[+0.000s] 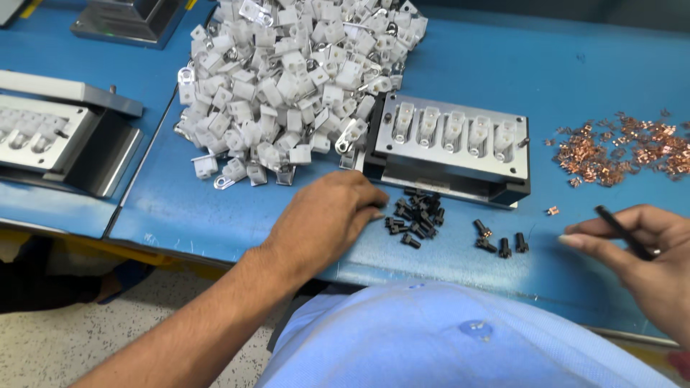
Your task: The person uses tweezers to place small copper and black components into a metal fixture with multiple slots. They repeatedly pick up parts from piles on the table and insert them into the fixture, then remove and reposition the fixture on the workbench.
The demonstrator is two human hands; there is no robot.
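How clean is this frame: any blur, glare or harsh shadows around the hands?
Head view: even overhead light, soft shadow under the left hand; mild sheen on the metal fixture; right hand and its thin black tool slightly motion-blurred; black screws sharp.

- Small black screws: loose cluster on the blue table, just in front of the metal fixture; the left hand's fingertips touch its near-left edge.
- Four more black screws lie scattered just right of it.
- Thin black tool: slanted, pinched in right-hand fingers.
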